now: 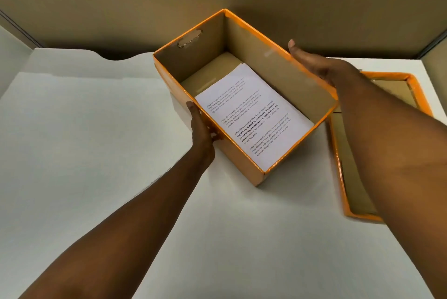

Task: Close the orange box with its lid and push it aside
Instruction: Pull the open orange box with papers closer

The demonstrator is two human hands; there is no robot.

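Orange box point(244, 168) open, printed sheet point(254, 114) inside, lid point(416, 90) beside, both hands' grip flat on sides.

Box point(242, 172) is flanked by left hand point(202, 129) and right hand point(314, 63); open top unobstructed. Lid point(420, 95) is partly covered by the right forearm. Table point(84, 129) at left is open.
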